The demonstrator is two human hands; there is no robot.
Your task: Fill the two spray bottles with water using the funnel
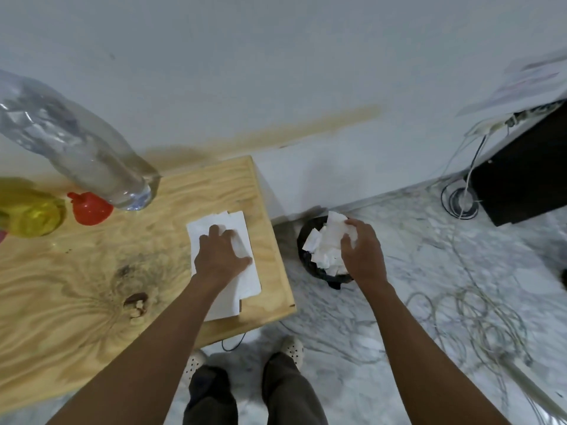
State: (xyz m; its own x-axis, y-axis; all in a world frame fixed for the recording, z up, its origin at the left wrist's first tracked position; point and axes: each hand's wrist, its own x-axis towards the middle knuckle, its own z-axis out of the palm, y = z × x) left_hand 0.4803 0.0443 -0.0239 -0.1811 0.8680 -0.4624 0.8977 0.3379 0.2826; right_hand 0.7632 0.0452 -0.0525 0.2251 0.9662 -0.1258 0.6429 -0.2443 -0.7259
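Observation:
A large clear water bottle [76, 142] stands at the back left of the wooden table [92, 286]. Beside it sit a red funnel [90, 208] and a yellow spray bottle [30, 210], cut off by the left edge. My left hand [221, 256] rests flat, fingers apart, on a stack of white paper towels [227, 268] near the table's right edge. My right hand [362, 243] is off the table, above a black waste bin [313, 268], its fingers closed on a crumpled white paper [351, 233].
The bin stands on the marble floor by the table's right corner and holds several crumpled papers. Loose cables [469, 314] sprawl over the floor at the right. A black box [521, 176] sits at the far right. A white wall is behind.

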